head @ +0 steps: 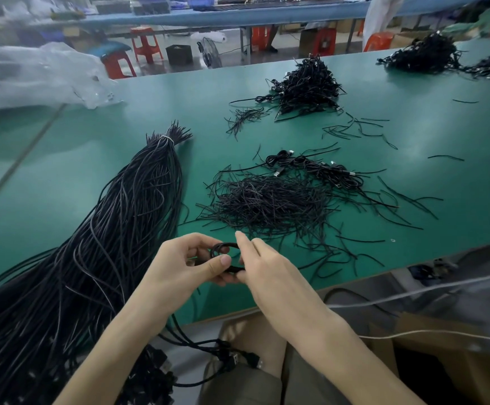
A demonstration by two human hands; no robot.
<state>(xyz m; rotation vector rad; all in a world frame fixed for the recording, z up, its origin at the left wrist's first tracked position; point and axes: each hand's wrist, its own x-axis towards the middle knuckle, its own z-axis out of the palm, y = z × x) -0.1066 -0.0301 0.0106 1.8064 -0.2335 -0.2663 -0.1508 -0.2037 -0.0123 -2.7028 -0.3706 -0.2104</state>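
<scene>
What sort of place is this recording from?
Most likely a cable assembly or packing workshop: a tied bundle of black cables on a green workbench, heaps of short ties and coiled cables, and the left hand and right hand holding a small cable coil. Red stools stand behind.

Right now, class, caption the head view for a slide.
Left hand and right hand hold a coiled cable above a table strewn with ties.

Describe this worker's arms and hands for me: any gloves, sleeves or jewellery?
Nothing is worn. The left hand and right hand have no gloves, and no rings show. Both forearms are uncovered to the picture's edge: no sleeves, watch or bracelet.
</scene>
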